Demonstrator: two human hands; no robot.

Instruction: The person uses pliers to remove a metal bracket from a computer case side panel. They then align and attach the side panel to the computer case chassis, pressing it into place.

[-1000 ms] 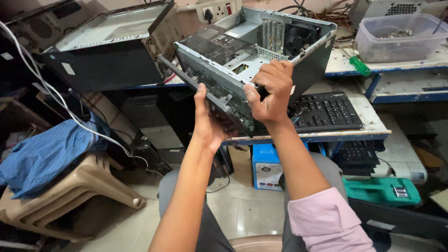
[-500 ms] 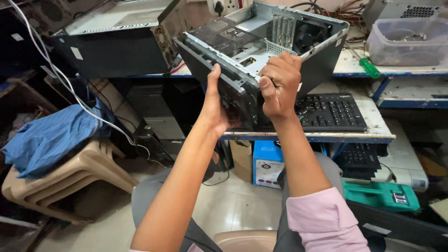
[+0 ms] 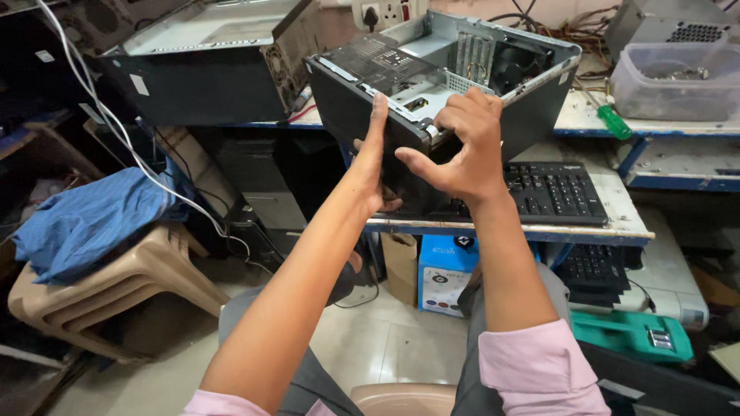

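An open grey and black computer case lies tilted on the workbench, its inside facing up. My left hand is pressed flat against the case's near black side, fingers pointing up along the edge. My right hand grips the top near corner of the case, thumb stretched out toward the left hand. A black keyboard lies on the bench just right of the case, partly under it.
A second black computer case sits on the bench to the left. A clear plastic tub and a green screwdriver are at the right. A beige stool with blue cloth stands at left; a blue box under the bench.
The case has been turned so its dark side faces me more. My left hand slid up along that side and my right hand moved onto the top corner.
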